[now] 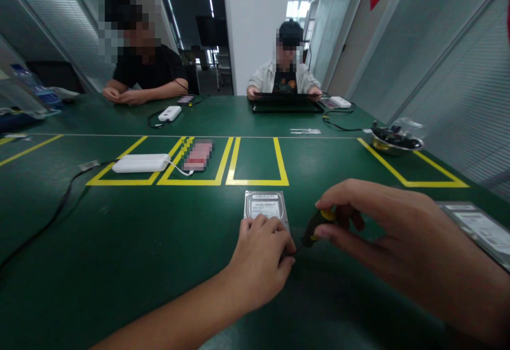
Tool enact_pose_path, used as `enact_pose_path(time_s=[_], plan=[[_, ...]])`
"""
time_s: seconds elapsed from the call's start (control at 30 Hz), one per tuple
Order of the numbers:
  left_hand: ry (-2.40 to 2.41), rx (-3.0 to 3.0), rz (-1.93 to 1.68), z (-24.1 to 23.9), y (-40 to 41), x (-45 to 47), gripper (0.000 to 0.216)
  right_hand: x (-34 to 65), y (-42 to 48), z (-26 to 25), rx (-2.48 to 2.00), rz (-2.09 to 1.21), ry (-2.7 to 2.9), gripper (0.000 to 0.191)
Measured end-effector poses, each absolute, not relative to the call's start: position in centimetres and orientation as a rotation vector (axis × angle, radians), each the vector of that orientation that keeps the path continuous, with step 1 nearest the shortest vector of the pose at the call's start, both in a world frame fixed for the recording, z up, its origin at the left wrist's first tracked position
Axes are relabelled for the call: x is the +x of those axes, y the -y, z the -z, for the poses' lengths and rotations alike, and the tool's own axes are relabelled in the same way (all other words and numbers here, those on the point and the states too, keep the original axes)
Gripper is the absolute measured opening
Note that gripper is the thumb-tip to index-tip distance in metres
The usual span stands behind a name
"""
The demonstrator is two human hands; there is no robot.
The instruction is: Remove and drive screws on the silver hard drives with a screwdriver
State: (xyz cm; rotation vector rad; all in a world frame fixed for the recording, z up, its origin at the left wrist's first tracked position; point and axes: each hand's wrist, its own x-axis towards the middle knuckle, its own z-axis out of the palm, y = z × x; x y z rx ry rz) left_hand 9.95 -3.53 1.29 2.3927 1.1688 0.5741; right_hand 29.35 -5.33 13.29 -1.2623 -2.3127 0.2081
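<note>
A hard drive [264, 197] lies flat, label up, on a green tabletop [179, 254] in front of the wearer, its far end showing and its near part hidden under the left hand [261, 257]. That hand's fingers are curled closely over the drive, holding it down, with thumb and index finger almost together at its near right corner; whether they also pinch the tool's shaft cannot be told. The right hand [386, 222] grips a black and yellow screwdriver [313, 229] by its handle, thumb and index finger parted only by the handle's thickness, the other fingers loosely bent. The shaft slants down towards the left fingertips, and its tip is hidden. The drive looks stiff, dense for its size and rather slick, and probably dislikes knocks, so its long side edges seem the best hold; the screwdriver looks light and rigid, best taken by its thick handle. A second drive [482, 228] lies to the right, partly behind the right forearm. Beyond are yellow tape outlines [257, 182], a white power bank [141, 163] and a metal bowl [392, 150] of dark items. Across the tabletop sit two people, one holding a dark flat panel [287, 100].
</note>
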Motion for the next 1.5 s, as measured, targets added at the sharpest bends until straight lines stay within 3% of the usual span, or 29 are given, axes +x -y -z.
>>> enact_pose_path(time_s=[0.17,0.3,0.57,0.9,1.07,1.37,1.5], plan=[[-1.146,2.352,-0.564,-1.30,3.15,9.82,0.008,29.64,5.29,-13.62,-1.202,-0.318,2.325,0.011],[-1.132,2.308,-0.549,-1.42,2.86,9.80,0.009,29.56,5.04,-13.42,-1.207,-0.387,2.356,0.003],[-1.144,2.261,-0.512,-1.66,2.71,9.94,0.010,29.76,5.03,-13.01,-1.164,-0.287,2.353,0.016],[-1.135,2.252,-0.523,-1.43,2.66,9.86,0.009,29.66,4.97,-13.16,-1.210,-0.137,2.333,0.012],[-1.144,2.241,-0.505,-1.60,2.59,9.88,0.008,29.92,4.92,-13.10,-1.161,-0.210,2.372,0.019],[-1.151,2.240,-0.529,-1.53,2.74,9.79,0.009,29.62,4.77,-13.05,-1.210,-0.316,2.352,0.004],[-1.144,2.233,-0.524,-1.55,2.66,9.70,0.010,29.82,4.97,-12.86,-1.188,-0.286,2.338,0.012]])
